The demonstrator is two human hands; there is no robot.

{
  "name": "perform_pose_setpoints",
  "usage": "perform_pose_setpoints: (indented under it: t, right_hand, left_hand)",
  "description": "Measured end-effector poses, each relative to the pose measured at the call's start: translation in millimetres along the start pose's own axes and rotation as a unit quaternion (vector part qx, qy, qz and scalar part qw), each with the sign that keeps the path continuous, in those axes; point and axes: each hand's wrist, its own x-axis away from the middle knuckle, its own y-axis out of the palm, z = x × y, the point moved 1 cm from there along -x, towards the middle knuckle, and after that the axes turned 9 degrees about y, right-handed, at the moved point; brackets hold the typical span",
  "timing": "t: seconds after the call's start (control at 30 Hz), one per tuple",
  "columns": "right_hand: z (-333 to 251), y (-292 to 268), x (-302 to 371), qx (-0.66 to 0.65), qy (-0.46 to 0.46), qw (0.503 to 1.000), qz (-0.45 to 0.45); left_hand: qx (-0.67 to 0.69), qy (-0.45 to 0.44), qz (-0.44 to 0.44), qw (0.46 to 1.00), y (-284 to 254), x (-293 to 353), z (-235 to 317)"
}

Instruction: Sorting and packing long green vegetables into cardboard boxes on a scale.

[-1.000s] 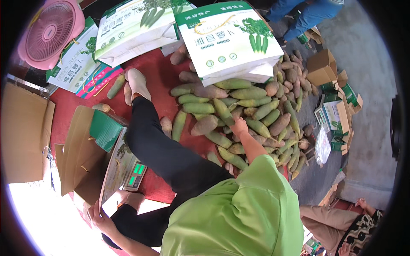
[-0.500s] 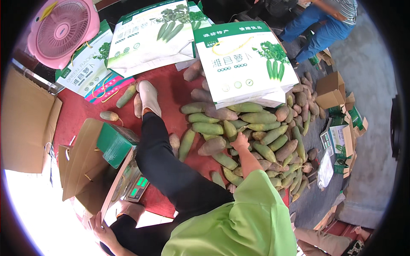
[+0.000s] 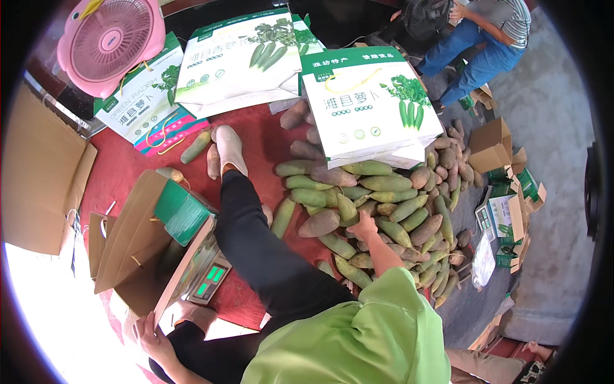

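My right hand point(image 3: 365, 226) reaches into a pile of green radishes point(image 3: 389, 184), its fingers closed at the lower end of one short green radish point(image 3: 347, 210). The fingertips are partly hidden among the radishes. At the lower left, my left hand point(image 3: 153, 338) grips the edge of an open cardboard box point(image 3: 131, 246) with a green flap point(image 3: 181, 211). This box leans on or stands at a digital scale point(image 3: 210, 281) with lit green displays. Shadow hides most of the box's inside.
White and green gift boxes point(image 3: 377, 109) lie beyond the pile, beside a pink fan point(image 3: 112, 41). My shoe point(image 3: 229, 148) stands on the red mat point(image 3: 192, 185) near loose radishes. A person in blue trousers point(image 3: 476, 61) is at the far right, near opened cartons point(image 3: 491, 144).
My right hand has drawn slightly toward me, and the short radish at its fingers has shifted with it. My left hand stays on the box edge. The whole view has shifted a little.
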Motion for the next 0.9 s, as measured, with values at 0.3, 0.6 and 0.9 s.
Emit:
perform_pose_setpoints:
  t: [0.3, 0.6, 0.9]
  right_hand:
    - [-44, -53, 36, -0.112, -0.222, 0.967, 0.048]
    - [-162, -167, 171, -0.193, -0.475, 0.854, 0.084]
    - [-270, -204, 300, -0.058, -0.709, 0.692, 0.118]
  left_hand:
    - [-0.024, 0.012, 0.001, 1.000, -2, -1, 2]
    - [-0.016, -0.006, -0.015, 1.000, -12, -8, 14]
    - [-0.010, 0.000, -0.001, 1.000, -18, -5, 10]
